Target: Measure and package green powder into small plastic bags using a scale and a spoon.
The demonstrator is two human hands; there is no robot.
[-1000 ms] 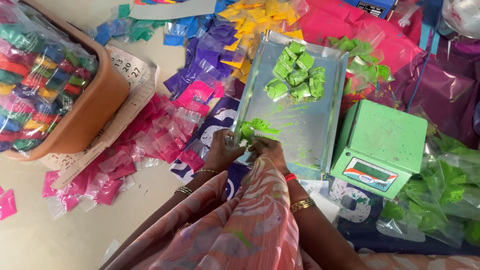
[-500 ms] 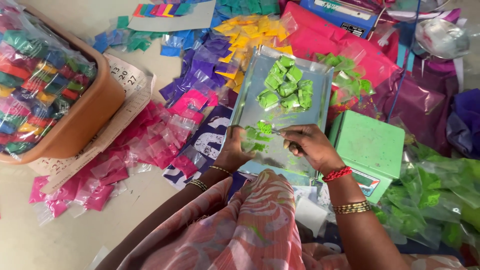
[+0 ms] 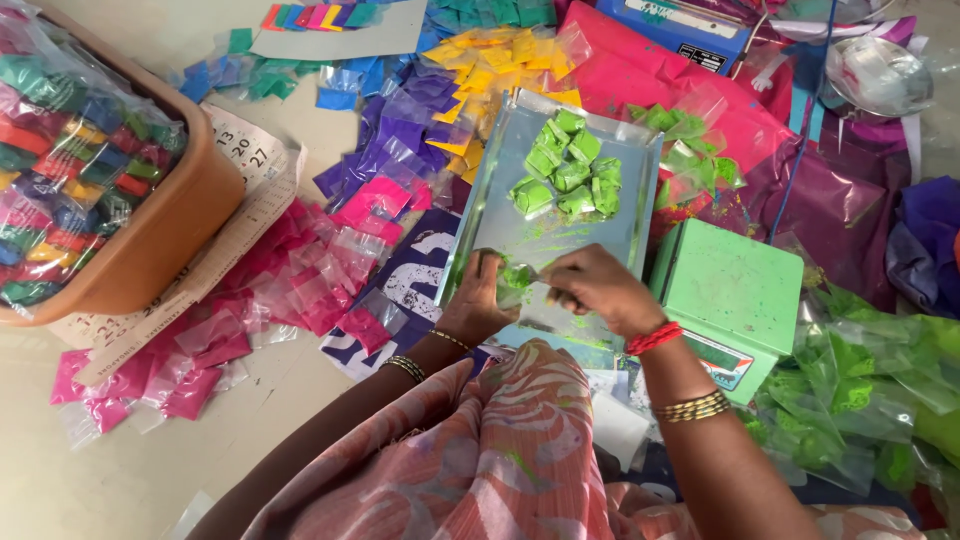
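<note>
Green powder already dusts the steel tray (image 3: 480, 215) beside the green scale (image 3: 735, 285); a tilt of the small green packet (image 3: 516, 277) could likely spill more, since it seems unsealed. It sits at the tray's near end, below 1 pile of filled green packets (image 3: 566, 172). The left hand (image 3: 480, 300) pinches it shut-fingered; the right hand (image 3: 598, 287) is closed around a thin tool at its mouth.
</note>
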